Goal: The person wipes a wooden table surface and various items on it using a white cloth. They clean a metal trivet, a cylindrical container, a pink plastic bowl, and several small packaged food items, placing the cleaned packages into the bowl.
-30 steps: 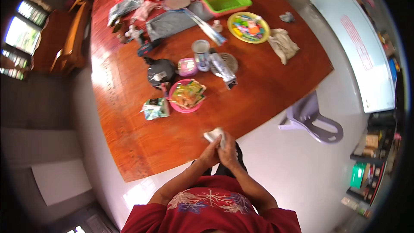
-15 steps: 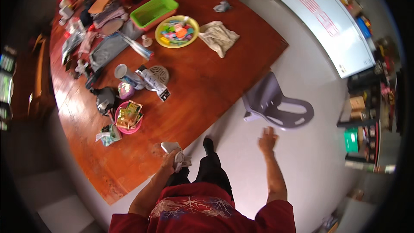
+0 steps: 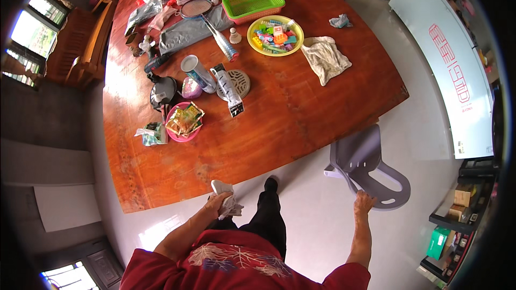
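Looks like a living room in a home. Has a big wooden table [image 3: 301,113] bearing a badminton racket [image 3: 196,8], a shuttlecock [image 3: 235,36], a yellow bowl [image 3: 275,54] of toy bricks [image 3: 278,36], a green basket [image 3: 253,3]. Also has a wooden bench [image 3: 88,48] near a bright window [image 3: 35,32] at left, a plastic chair [image 3: 359,153], and shelves [image 3: 454,224] holding boxes [image 3: 461,198] at the right.

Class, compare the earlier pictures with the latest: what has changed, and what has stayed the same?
The right hand has let go of the white bundle, swung out to the right and now appears to grip the back of the purple chair. The left hand still holds the bundle. The yellow basin and other things keep their places on the table.
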